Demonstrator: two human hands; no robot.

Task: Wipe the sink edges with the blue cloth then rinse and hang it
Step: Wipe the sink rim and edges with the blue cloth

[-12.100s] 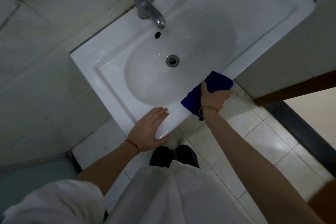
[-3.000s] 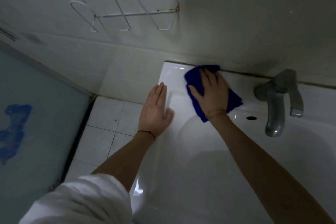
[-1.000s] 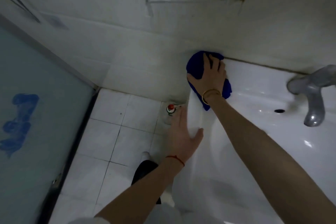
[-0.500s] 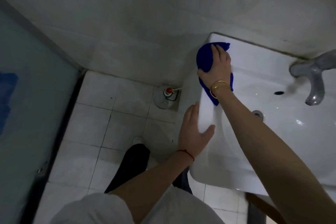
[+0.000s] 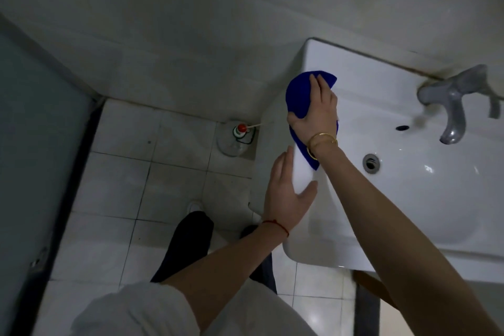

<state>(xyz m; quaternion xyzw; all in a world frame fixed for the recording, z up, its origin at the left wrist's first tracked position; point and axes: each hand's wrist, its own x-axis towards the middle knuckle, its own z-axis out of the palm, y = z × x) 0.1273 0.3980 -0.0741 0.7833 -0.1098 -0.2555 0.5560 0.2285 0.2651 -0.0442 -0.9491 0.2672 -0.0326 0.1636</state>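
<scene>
A white sink [image 5: 362, 82] fills the right side of the head view. The blue cloth [image 5: 297, 98] lies over the sink's left edge, near the back corner. My right hand [image 5: 316, 109] presses flat on the cloth, fingers straight and thumb down the outer side, with a gold bangle on the wrist. Part of the cloth trails out below the wrist. My left hand [image 5: 287, 194] rests flat on the same left edge, closer to me, fingers straight, thumb on the rim top. A red thread circles that wrist.
A grey tap [image 5: 452, 106] stands at the sink's back, with the drain [image 5: 371, 162] in the bowl. A clear bottle with a red cap [image 5: 237, 139] stands on the tiled floor by the wall. A frosted glass panel [image 5: 35, 158] is at the left.
My right hand has slid the cloth from the back left corner a little toward me along the left edge. My left hand stays on that edge.
</scene>
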